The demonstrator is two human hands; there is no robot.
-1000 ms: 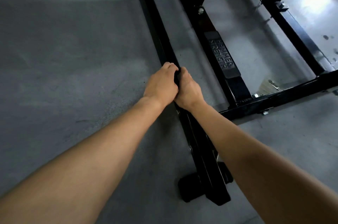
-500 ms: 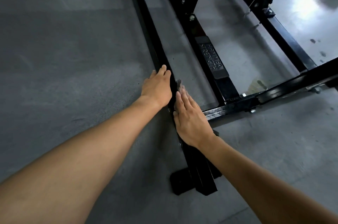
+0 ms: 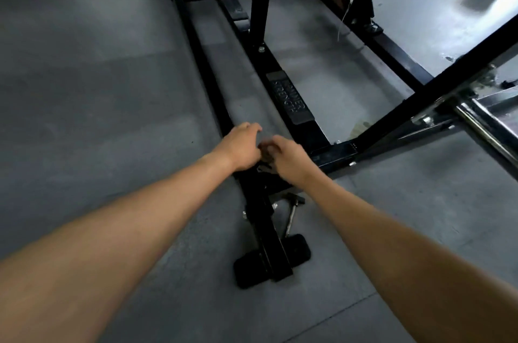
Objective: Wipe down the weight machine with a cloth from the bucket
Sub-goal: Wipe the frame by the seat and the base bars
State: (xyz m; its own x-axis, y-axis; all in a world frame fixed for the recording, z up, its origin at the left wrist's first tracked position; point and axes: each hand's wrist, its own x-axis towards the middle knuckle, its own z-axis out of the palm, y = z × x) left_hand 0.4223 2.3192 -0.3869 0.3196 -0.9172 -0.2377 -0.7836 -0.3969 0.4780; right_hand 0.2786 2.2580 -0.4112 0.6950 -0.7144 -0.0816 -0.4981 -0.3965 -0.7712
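Note:
The weight machine's black steel frame (image 3: 213,82) lies low on the grey floor, one long rail running from the far left toward me. Both my hands meet on that rail near its cross bar. My left hand (image 3: 241,146) is on the rail's left side with its fingers curled over the top. My right hand (image 3: 288,159) sits just to the right, fingers bent around a small dark grey cloth (image 3: 266,159) that shows between the two hands. Most of the cloth is hidden by my fingers. No bucket is in view.
A black rubber foot (image 3: 300,251) and a bolt with a small lever (image 3: 293,213) sit at the rail's near end. A middle rail carries a lettered tread pad (image 3: 290,101). A diagonal black beam and chrome bar (image 3: 482,132) cross at the right. Grey floor spreads to the left.
My hands slid back along the rail toward its near end. The right hand went from flat on the rail to curled around the cloth. The view tilted up, showing more of the frame.

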